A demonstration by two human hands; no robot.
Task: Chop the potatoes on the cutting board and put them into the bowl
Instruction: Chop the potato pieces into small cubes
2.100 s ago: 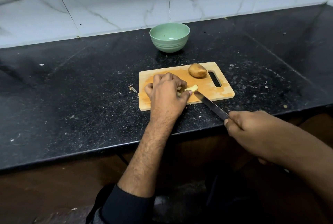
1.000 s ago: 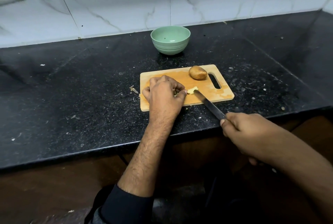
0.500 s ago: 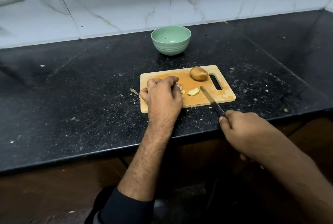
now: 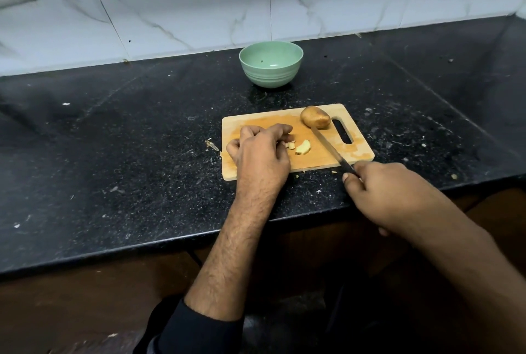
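Note:
A wooden cutting board (image 4: pixel 353 151) lies on the black counter. A whole brown potato (image 4: pixel 315 117) rests at its far right, beside the handle slot. My left hand (image 4: pixel 259 154) sits on the board's left half with its fingers curled down over cut potato, and whatever lies under the palm is hidden. Pale cut pieces (image 4: pixel 302 148) lie just right of its fingertips. My right hand (image 4: pixel 381 191) grips a knife (image 4: pixel 327 145) at the board's near right corner. The blade reaches across the board and its tip touches the whole potato. The green bowl (image 4: pixel 271 74) behind the board holds no potato.
The black speckled counter (image 4: pixel 128 154) carries crumbs and a small peel scrap (image 4: pixel 212 145) left of the board. A white marble-tiled wall runs close behind the bowl. The counter's front edge passes under my forearms.
The knife has left the cut piece and swung right and away until its tip reaches the whole potato. My left hand slid slightly left, uncovering loose cut pieces.

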